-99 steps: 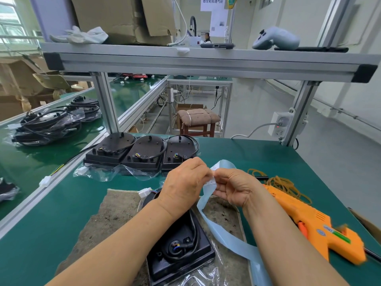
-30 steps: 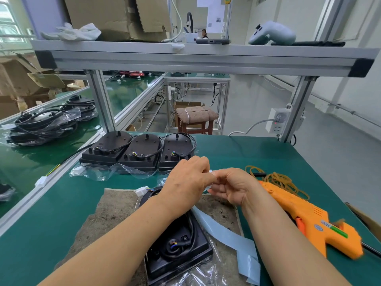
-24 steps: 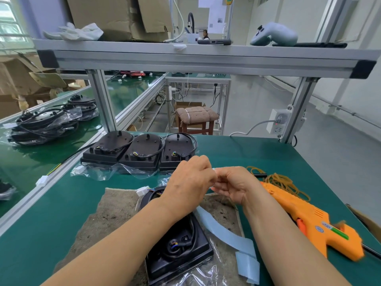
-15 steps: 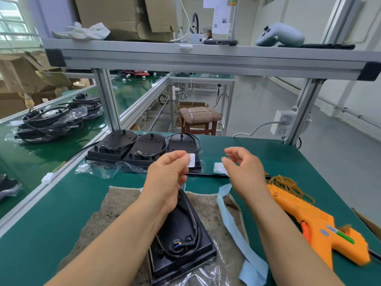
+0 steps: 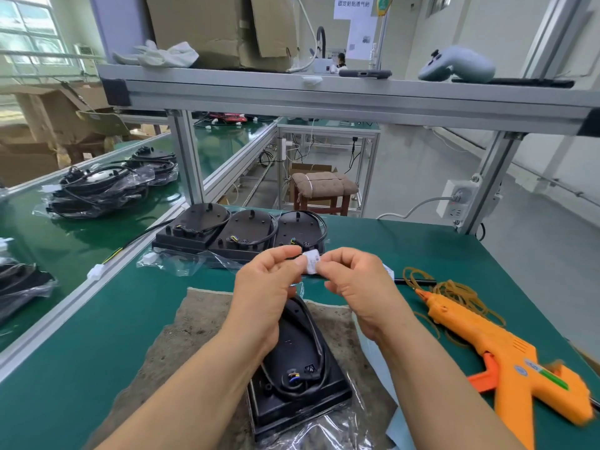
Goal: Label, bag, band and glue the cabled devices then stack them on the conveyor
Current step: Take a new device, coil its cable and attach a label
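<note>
Labelling step, I figured: left hand (image 5: 269, 287) and right hand (image 5: 354, 284) were together, pinching small white paper label (image 5: 312, 262) over black cabled device (image 5: 298, 362). Next needed sticking it flat.

The desk (image 5: 406, 241) is showing a matt green mat, while the conveyor (image 5: 65, 241) belt is gleaming glossier. A rough, brown, felt-like pad (image 5: 201, 323) is lying under the device (image 5: 298, 352), whose black plastic is looking matt. The bag (image 5: 324, 430) is glinting as clear, crinkled film. The label (image 5: 312, 265) is looking like white paper, the liner (image 5: 399, 431) smooth and pale blue. The glue gun (image 5: 506, 358) is shining in orange plastic; the bands (image 5: 454, 290) are looking like tan rubber. The frame (image 5: 324, 99) is showing brushed metal, the box (image 5: 220, 27) creased cardboard, the stool (image 5: 324, 186) cloth over wood
</note>
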`<state>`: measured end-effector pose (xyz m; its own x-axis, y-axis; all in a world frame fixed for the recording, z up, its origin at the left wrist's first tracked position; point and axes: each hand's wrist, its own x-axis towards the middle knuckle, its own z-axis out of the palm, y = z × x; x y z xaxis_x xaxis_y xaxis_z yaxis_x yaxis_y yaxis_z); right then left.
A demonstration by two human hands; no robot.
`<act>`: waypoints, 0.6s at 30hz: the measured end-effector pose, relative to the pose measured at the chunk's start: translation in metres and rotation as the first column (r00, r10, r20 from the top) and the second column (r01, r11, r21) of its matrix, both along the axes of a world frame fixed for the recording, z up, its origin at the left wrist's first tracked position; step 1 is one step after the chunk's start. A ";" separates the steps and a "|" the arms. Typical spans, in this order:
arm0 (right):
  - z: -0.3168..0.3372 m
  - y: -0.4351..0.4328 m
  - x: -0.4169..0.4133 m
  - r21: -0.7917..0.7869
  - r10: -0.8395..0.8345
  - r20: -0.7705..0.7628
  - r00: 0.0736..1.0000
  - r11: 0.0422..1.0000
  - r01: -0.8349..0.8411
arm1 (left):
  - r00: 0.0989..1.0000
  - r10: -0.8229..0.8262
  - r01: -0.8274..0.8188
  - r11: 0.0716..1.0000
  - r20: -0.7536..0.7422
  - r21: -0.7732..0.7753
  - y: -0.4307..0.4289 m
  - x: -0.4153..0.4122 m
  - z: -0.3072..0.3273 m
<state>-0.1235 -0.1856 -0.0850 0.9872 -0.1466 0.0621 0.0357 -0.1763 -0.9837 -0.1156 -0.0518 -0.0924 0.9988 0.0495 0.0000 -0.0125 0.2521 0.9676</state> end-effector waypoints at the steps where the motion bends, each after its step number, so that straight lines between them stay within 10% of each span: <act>1: 0.003 -0.002 0.000 0.003 0.009 -0.016 1.000 1.000 -0.009 | 0.999 0.005 -0.007 0.998 0.035 0.060 0.005 0.001 0.001; 8: 0.018 -0.008 -0.005 -0.151 0.249 -0.102 0.963 0.953 -0.262 | 0.956 -0.249 0.083 0.738 0.157 0.670 0.038 0.003 0.024; 18: 0.001 0.012 -0.002 0.003 0.190 -0.113 0.975 0.982 -0.191 | 0.986 -0.141 0.057 0.774 0.084 0.630 0.049 -0.002 0.009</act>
<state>-0.1259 -0.1735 -0.0844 0.9977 0.0449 -0.0503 -0.0413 -0.1841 -0.9820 -0.1178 -0.0032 -0.0832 0.9880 -0.1025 0.1153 -0.1471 -0.3999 0.9047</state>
